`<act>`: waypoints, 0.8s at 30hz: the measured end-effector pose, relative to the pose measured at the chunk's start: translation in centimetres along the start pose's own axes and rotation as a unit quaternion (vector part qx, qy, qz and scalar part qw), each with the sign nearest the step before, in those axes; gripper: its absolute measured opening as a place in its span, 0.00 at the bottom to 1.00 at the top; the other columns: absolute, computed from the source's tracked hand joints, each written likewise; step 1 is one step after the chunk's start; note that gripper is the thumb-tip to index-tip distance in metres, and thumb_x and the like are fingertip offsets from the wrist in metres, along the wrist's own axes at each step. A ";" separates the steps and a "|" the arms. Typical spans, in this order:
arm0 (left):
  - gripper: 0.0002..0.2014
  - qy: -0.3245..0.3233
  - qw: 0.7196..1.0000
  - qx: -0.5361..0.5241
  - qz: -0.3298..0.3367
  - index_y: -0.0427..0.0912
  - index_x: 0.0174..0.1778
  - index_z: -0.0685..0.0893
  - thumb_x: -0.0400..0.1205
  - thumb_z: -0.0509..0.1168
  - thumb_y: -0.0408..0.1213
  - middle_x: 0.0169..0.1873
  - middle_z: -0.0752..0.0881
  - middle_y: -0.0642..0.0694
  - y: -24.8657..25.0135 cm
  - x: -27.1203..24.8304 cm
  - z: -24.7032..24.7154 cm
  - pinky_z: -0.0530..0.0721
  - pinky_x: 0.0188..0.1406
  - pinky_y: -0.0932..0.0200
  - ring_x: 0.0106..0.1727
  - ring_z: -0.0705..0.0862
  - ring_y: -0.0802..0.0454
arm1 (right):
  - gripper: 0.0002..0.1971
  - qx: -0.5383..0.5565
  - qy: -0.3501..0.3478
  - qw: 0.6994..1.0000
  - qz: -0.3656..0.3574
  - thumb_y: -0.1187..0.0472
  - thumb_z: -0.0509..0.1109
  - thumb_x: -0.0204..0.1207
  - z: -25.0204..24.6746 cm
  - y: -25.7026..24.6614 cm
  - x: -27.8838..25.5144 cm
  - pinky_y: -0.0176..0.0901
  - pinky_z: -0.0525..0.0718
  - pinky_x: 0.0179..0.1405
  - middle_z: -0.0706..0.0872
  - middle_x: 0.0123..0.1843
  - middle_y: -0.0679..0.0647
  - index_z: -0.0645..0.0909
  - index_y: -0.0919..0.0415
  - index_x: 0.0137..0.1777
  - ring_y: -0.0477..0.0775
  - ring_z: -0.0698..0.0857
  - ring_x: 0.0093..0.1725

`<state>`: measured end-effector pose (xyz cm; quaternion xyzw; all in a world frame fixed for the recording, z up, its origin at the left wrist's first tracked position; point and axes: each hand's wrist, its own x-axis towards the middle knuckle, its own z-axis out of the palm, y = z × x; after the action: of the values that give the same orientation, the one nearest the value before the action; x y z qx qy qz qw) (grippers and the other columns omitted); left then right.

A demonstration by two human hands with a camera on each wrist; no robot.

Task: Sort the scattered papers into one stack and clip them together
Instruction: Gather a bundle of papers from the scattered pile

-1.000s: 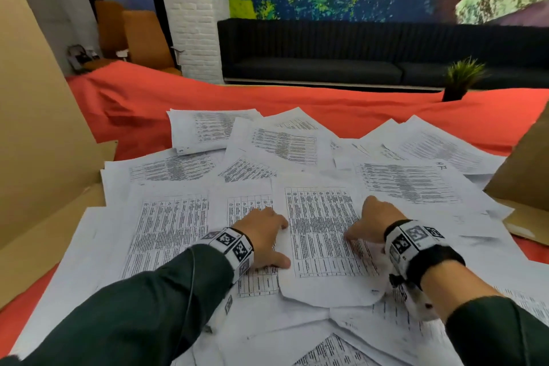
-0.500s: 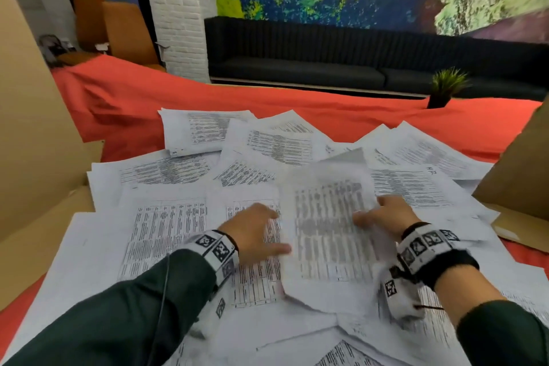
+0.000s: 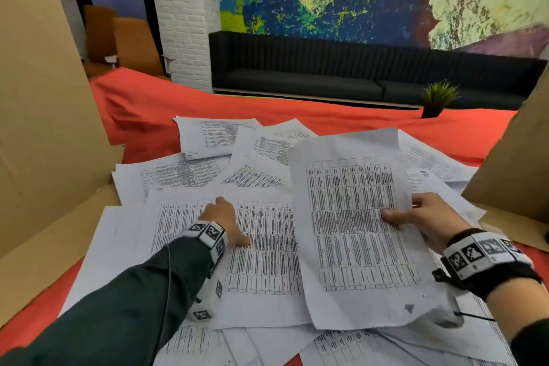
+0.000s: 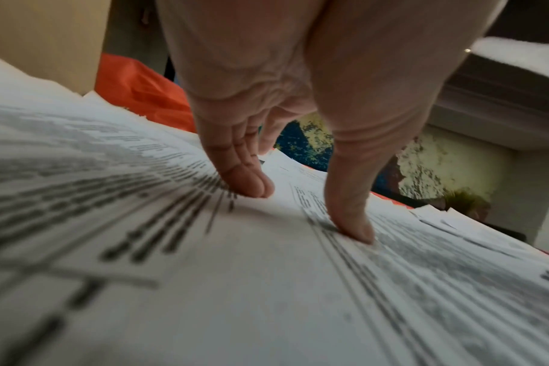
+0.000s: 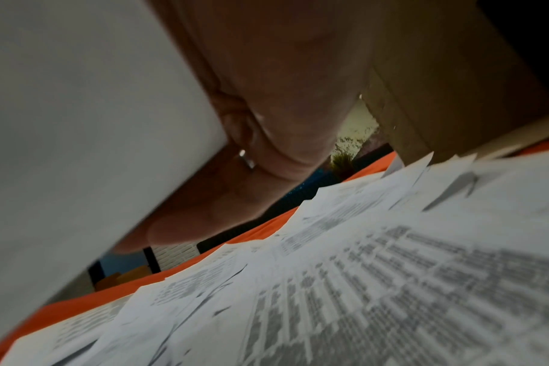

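Many white printed sheets (image 3: pixel 261 249) lie scattered and overlapping on a red-covered table (image 3: pixel 356 125). My right hand (image 3: pixel 416 217) pinches the right edge of one printed sheet (image 3: pixel 350 217) and holds it lifted and tilted above the pile, thumb on top. From the right wrist, that lifted sheet (image 5: pixel 79 123) shows its blank underside with fingers (image 5: pixel 204 218) beneath it. My left hand (image 3: pixel 225 223) rests on the pile, its fingertips (image 4: pixel 251 183) and thumb (image 4: pixel 354 227) pressing straight down on the sheets (image 4: pixel 235 284). No clip is in view.
Tall cardboard panels stand at the left (image 3: pixel 44 128) and right (image 3: pixel 520 163) of the table. A small potted plant (image 3: pixel 436 98) sits at the far right edge. A black sofa (image 3: pixel 326 77) and a painted wall lie beyond.
My right hand has picked one sheet up off the pile and raised it. My left hand has slid left onto the neighbouring sheets.
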<state>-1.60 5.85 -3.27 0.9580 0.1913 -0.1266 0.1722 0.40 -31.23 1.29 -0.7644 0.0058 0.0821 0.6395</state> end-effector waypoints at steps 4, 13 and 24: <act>0.40 0.003 0.998 0.057 -0.012 0.41 0.64 0.78 0.70 0.74 0.71 0.79 0.70 0.32 -0.7 0.0 -0.2 0.77 0.75 0.41 0.78 0.73 0.34 | 0.42 0.013 -0.025 0.999 0.026 0.59 0.95 0.35 2.2 0.1 0.7 0.65 0.92 0.48 0.92 0.50 0.74 0.87 0.79 0.51 0.75 0.92 0.50; 0.50 0.025 0.999 0.024 -0.003 0.29 0.81 0.63 0.75 0.80 0.55 0.76 0.73 0.35 0.5 -0.6 0.5 0.79 0.72 0.49 0.77 0.76 0.38 | 0.27 -0.162 0.020 0.982 0.091 0.55 0.90 0.64 10.8 1.4 4.4 0.44 0.83 0.35 0.90 0.45 0.63 0.83 0.72 0.52 0.61 0.89 0.40; 0.35 -0.002 0.936 -0.346 0.066 0.41 0.82 0.74 0.83 0.69 0.58 0.77 0.80 0.44 -2.4 0.3 -1.7 0.76 0.77 0.48 0.75 0.80 0.43 | 0.21 -0.091 -0.003 0.992 0.082 0.60 0.91 0.60 10.9 1.8 3.9 0.60 0.91 0.54 0.95 0.42 0.57 0.88 0.68 0.49 0.61 0.95 0.44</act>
<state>-2.04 8.70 -2.49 0.8494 0.1596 -0.0433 0.5012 2.79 -20.54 -2.80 -0.8161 0.0587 0.1366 0.5584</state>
